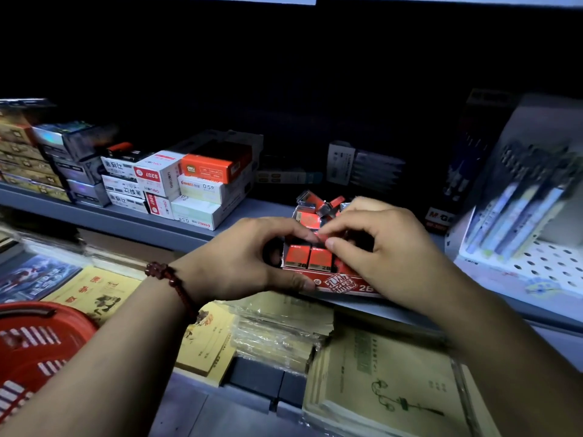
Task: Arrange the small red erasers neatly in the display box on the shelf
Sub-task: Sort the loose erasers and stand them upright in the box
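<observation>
A red display box (344, 283) marked 2B sits at the front edge of the grey shelf (132, 216). Two small red erasers (307, 258) stand side by side in its front row. Behind them several erasers (318, 209) lie jumbled in the box. My left hand (243, 263) curls round the box's left end, thumb on the front wall, index finger reaching over the erasers. My right hand (381, 247) hovers over the box's right part and pinches a small red eraser (321, 237) between thumb and index fingertip, just above the front row.
Stacked stationery boxes (189, 181) fill the shelf to the left. A white pegboard rack of pens (520, 216) stands to the right. Below lie wrapped notebooks (277, 329) and a red basket (34, 351) at the lower left. The shelf's back is dark.
</observation>
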### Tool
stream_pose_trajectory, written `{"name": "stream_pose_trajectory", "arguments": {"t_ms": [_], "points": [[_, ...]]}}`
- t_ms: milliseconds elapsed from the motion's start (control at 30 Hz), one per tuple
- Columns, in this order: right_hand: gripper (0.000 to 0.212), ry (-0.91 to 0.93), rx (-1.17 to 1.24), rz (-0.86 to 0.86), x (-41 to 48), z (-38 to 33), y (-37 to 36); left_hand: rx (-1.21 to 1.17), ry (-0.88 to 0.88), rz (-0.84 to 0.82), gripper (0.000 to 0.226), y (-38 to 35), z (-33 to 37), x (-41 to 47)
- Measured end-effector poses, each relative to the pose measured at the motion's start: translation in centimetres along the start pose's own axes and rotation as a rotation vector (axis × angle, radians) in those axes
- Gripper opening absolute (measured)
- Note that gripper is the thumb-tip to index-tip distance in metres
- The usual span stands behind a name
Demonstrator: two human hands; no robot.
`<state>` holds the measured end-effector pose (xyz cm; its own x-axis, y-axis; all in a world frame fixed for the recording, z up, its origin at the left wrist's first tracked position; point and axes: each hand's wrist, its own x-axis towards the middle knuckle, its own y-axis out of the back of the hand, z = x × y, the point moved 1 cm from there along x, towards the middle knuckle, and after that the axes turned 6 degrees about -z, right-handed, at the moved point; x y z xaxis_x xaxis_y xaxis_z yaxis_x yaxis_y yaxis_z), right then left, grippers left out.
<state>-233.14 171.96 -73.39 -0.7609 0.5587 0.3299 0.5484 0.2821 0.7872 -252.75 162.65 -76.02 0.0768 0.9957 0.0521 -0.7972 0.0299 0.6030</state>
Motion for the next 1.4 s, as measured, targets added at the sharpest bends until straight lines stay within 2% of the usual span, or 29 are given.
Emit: {"name": "stream_pose_trajectory", "arguments": {"t_ms": [100,167,200,267,367,600,733,833,900,967,1067,1133,1233,1400], "points": [[0.013,-0.037,0.002,0.279,-0.2,0.6,1.2,-0.024,0.001,0.001,0.054,-0.1,0.0,-0.1],[0.019,-0.182,-0.098,0.408,-0.2,2.1,2.3,-0.020,0.000,-0.003,0.053,-0.1,0.1,-0.1],[0.023,-0.277,-0.160,0.391,-0.3,3.1,2.6,-0.021,-0.004,-0.003,0.054,-0.1,0.1,-0.1],[0.035,-0.443,-0.267,0.219,-0.6,4.8,2.6,-0.030,-0.009,0.002,0.055,-0.1,0.1,-0.1],[0.047,-0.512,-0.293,0.013,-0.9,5.5,1.8,-0.028,-0.018,0.010,0.055,-0.1,0.0,-0.1],[0.042,-0.550,-0.321,-0.063,-0.6,5.5,1.8,-0.002,-0.043,0.078,0.047,-0.5,0.6,-0.2],[0.022,-0.588,-0.349,-0.098,-0.8,5.4,1.9,0.037,-0.034,0.110,0.045,-0.5,0.7,-0.2],[0.016,-0.551,-0.362,-0.027,-0.9,5.4,1.8,0.060,-0.032,0.125,0.043,-0.5,0.6,-0.2],[0.015,-0.534,-0.325,0.111,-0.9,5.1,2.0,0.086,-0.036,0.133,0.043,-0.5,0.7,-0.2],[0.024,-0.506,-0.290,0.290,-0.9,4.8,2.3,0.146,-0.035,0.135,0.045,-0.6,0.9,-0.1],[0.026,-0.342,-0.179,0.429,-1.0,3.7,2.7,0.206,-0.004,0.129,0.052,-0.5,1.0,0.0],[0.017,-0.202,-0.043,0.390,-1.1,2.5,2.7,0.167,0.013,0.129,0.056,-0.5,0.7,0.1],[0.018,-0.077,0.105,0.284,-0.8,0.7,2.1,0.073,0.010,0.142,0.056,-0.8,0.5,0.2],[0.024,-0.063,0.212,0.163,0.0,-0.3,0.7,0.029,-0.007,0.140,0.053,-0.9,0.4,0.1]]}}
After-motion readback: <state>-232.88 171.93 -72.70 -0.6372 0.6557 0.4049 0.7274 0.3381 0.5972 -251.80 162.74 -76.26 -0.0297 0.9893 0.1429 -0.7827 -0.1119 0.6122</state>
